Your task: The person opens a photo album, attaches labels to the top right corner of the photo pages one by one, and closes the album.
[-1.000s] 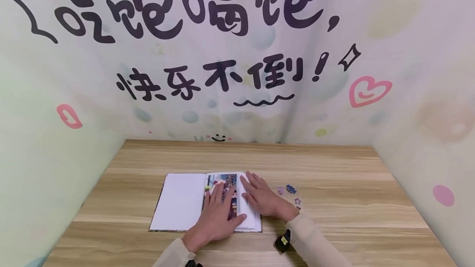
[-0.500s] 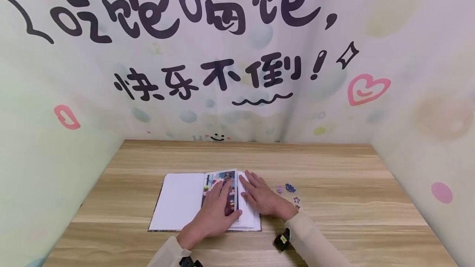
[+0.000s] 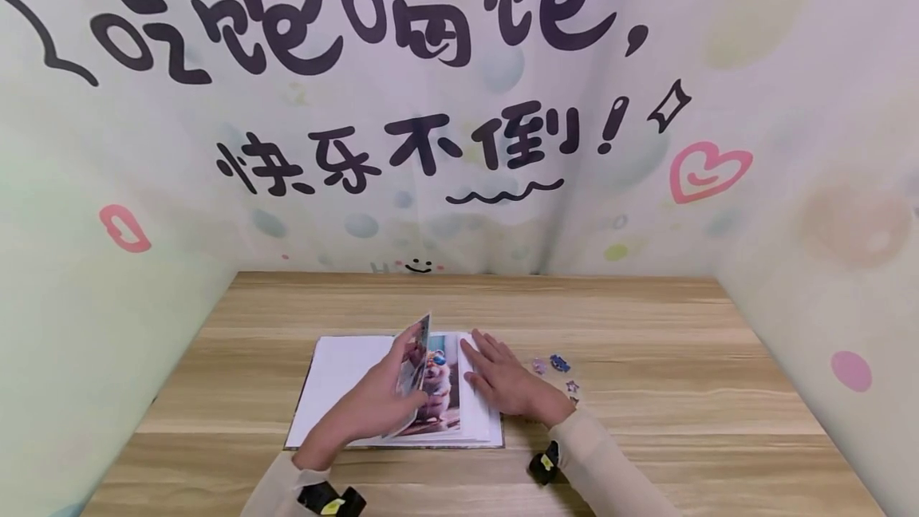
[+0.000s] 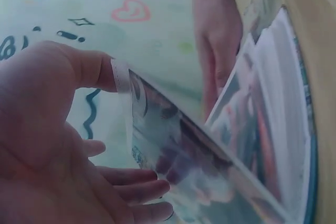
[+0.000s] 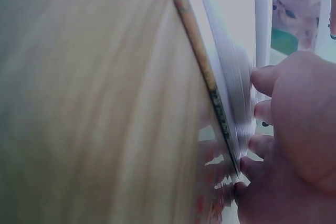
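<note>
A photo album (image 3: 345, 373) lies spread on the table with its white left side flat. My left hand (image 3: 376, 397) holds one photo page (image 3: 414, 361) raised at a steep tilt; in the left wrist view the thumb sits at the edge of that page (image 4: 184, 145) and the fingers lie along its face. Under it shows a picture of a furry animal (image 3: 439, 393) in blue sunglasses. My right hand (image 3: 506, 381) rests with fingers extended on the white right part of the album, and in the right wrist view its fingertips touch the edges of the page stack (image 5: 236, 72).
Small stickers or charms, a blue one (image 3: 560, 363) and a star-shaped one (image 3: 572, 386) among them, lie right of the right hand. The wooden table (image 3: 646, 421) meets a printed cloth wall (image 3: 617, 206) at the back and sides.
The left hand has lifted the photo page off the stack and swung it leftward, uncovering the animal picture. The right hand stays in place on the album.
</note>
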The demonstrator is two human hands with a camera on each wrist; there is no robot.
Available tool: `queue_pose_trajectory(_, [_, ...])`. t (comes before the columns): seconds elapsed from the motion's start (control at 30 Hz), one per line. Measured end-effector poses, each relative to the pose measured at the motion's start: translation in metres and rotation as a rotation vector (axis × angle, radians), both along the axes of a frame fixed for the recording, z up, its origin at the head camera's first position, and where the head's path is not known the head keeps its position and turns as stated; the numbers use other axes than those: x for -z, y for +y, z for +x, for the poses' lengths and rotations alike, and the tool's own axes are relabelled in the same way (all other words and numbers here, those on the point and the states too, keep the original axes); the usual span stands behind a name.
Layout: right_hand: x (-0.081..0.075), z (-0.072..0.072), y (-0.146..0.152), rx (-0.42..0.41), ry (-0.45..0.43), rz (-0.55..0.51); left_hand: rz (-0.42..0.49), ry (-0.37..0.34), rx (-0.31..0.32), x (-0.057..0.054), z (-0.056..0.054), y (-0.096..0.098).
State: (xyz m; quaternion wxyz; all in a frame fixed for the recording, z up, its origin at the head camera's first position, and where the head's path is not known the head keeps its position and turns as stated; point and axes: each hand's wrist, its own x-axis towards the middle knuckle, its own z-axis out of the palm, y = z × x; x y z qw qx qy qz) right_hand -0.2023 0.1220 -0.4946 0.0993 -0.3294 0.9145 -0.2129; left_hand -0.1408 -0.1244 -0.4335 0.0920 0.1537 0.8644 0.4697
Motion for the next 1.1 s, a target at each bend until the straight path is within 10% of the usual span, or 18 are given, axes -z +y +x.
queue_pose_trajectory(0.53, [-0.004, 0.001, -0.001, 0.000, -0.011, 0.006, 0.092, -0.038, -0.013, -0.021, 0.001, -0.048])
queue_pose_trajectory(1.1, [-0.005, 0.000, -0.001, 0.019, -0.036, 0.029, 0.060, -0.100, -0.169, -0.007, -0.007, -0.089])
